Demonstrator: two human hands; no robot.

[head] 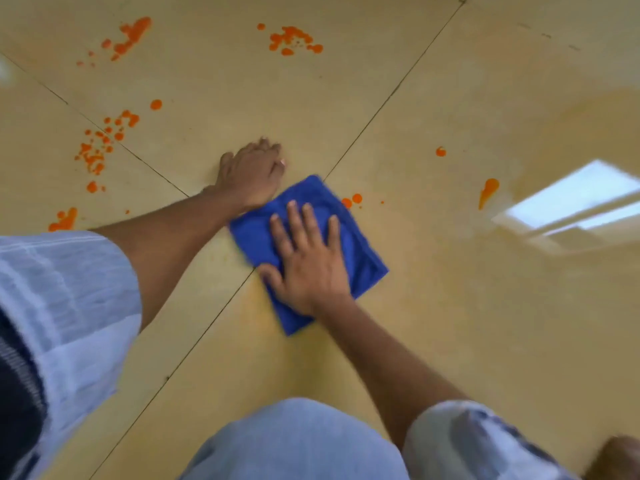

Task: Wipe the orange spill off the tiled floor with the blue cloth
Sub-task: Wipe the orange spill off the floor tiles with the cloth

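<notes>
The blue cloth (349, 237) is pressed flat by the right hand (308, 261), fingers spread; the left hand (254, 173) is laid flat just beyond it, orange spill (95, 152) scattered around on the tiled floor (450, 306).

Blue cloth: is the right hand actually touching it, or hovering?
Touching. The head view shows the right hand lying flat on the blue cloth, fingers spread and straight across it, with no gap visible between palm and fabric.

Blue cloth (349, 237), plain. Spill (294, 39) bright orange, in scattered blotches. Floor (450, 323) pale yellow-beige tiles, dark grout lines. Sleeves (69, 289) light blue, faintly striped.
</notes>
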